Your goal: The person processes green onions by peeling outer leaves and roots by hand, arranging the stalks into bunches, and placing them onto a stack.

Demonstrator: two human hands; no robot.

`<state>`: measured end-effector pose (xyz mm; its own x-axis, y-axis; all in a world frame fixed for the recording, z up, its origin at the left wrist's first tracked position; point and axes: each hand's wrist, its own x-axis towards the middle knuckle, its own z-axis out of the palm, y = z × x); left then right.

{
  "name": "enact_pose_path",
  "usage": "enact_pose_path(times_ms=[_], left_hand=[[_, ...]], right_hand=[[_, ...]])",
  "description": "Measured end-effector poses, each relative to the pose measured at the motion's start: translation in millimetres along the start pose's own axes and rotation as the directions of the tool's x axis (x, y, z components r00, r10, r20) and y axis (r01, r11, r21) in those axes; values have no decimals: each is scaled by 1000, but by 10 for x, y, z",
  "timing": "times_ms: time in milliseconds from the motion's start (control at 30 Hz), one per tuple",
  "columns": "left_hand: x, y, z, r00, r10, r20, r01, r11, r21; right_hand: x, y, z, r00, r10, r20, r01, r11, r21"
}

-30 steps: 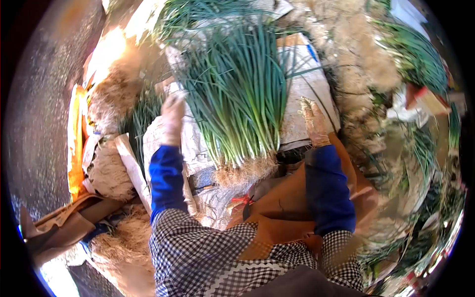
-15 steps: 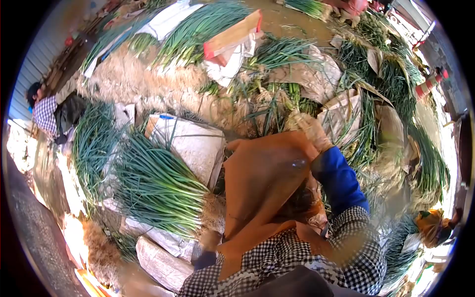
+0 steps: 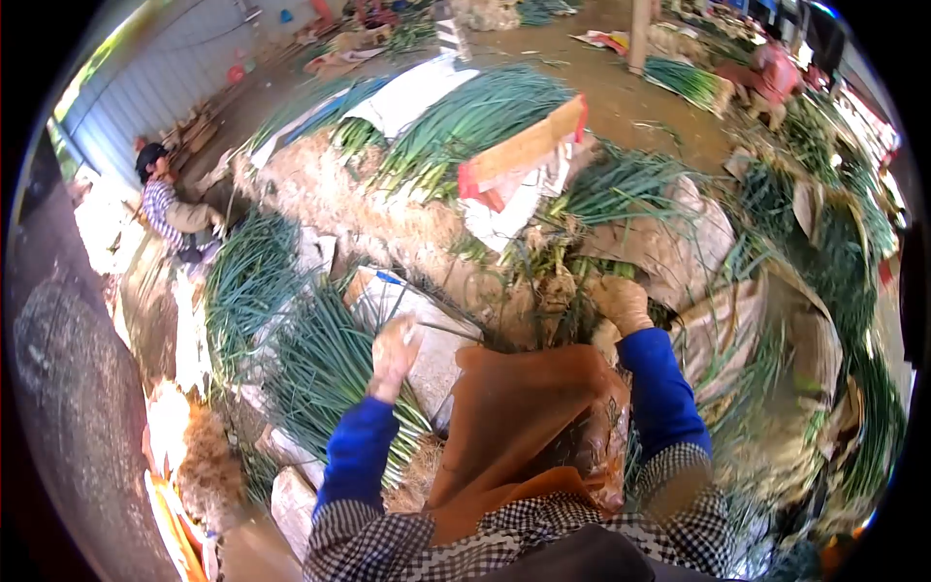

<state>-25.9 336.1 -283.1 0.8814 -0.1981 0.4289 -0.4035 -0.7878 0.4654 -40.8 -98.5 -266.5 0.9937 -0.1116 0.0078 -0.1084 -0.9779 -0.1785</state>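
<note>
Over the pale sack (image 3: 436, 359), my left hand (image 3: 396, 354) is raised with its fingers bent; blur hides whether they hold anything. Beside it a large bundle of green onions (image 3: 325, 364) lies with its leaves toward the upper left and its roots (image 3: 417, 475) near my left forearm. My right hand (image 3: 621, 303) is at a heap of loose onions with muddy roots (image 3: 548, 291), its fingers curled down and partly hidden among them. A brown apron (image 3: 529, 417) covers my lap between both arms.
A person (image 3: 175, 209) sits at the left, and another in red (image 3: 774, 73) is at the upper right. Ahead lies a long row of onions (image 3: 485, 107) with a wooden board (image 3: 529, 141). Brown sacking (image 3: 669, 238) and more onions are at the right.
The view has swung right and up. My left hand has risen from beside the bundle's roots to above the pale sack. My right hand has moved from the sack's edge to the loose onions.
</note>
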Motion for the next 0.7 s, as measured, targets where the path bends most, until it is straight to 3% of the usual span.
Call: enact_pose_path(times_ms=[33,67,100,133,167,233,300,367,400,433,467,500,533,567,600,667,700], left_hand=[[327,44,-43,1000,-28,-12,28,1000,-11],[649,-34,-39,998,-38,-54,32,994,-103],[1003,-31,-83,988,-143,-56,135,983,-120],[1349,-157,-74,934,-358,-4,334,875,-352],[1699,-683,189,879,-476,27,338,582,-740],[1946,-655,-25,845,-515,145,369,364,-855],[2169,-1157,128,793,-557,247,390,152,-908],[2355,-1623,298,749,-575,329,387,-25,-922],[2448,-1788,390,735,-578,355,378,-87,-922],[2562,-1659,415,645,-677,354,375,-123,-919],[2567,-1564,364,752,-549,365,311,-193,-931],[2596,-1658,558,900,-432,60,267,437,-859],[2623,-1661,689,984,-135,-120,66,888,-455],[2688,-1642,804,983,-136,-124,64,883,-464],[2764,-1369,790,907,-411,-92,231,668,-707],[2838,-975,641,597,-780,188,333,28,-942],[2792,-1330,852,779,-616,-118,349,583,-734]], right_hand=[[-80,-327,-509,999,-30,-37,33,996,78],[124,-361,-361,975,-100,-199,149,956,252],[258,-495,-429,964,-209,-162,264,799,540],[388,-709,-454,935,-320,-152,314,551,773],[593,-902,-355,901,-404,-162,361,486,796],[1162,-1271,217,797,-549,-251,475,314,822],[1540,-1653,541,837,-534,-118,250,182,951],[1742,-2093,617,873,-473,117,-57,140,989],[1829,-2271,671,904,-404,140,-168,-34,985],[1908,-2380,740,924,-335,183,-263,-212,941],[1999,-2425,790,891,-344,297,-416,-356,837],[2033,-2467,785,925,-307,221,-337,-402,852],[2018,-2517,715,953,-268,144,-255,-446,858],[2055,-2565,603,977,-133,169,-199,-258,945],[2183,-2537,657,978,-130,166,-194,-254,948],[2372,-2569,843,997,-24,-76,72,-135,988],[2094,-2624,316,964,-33,263,-262,-275,925]])
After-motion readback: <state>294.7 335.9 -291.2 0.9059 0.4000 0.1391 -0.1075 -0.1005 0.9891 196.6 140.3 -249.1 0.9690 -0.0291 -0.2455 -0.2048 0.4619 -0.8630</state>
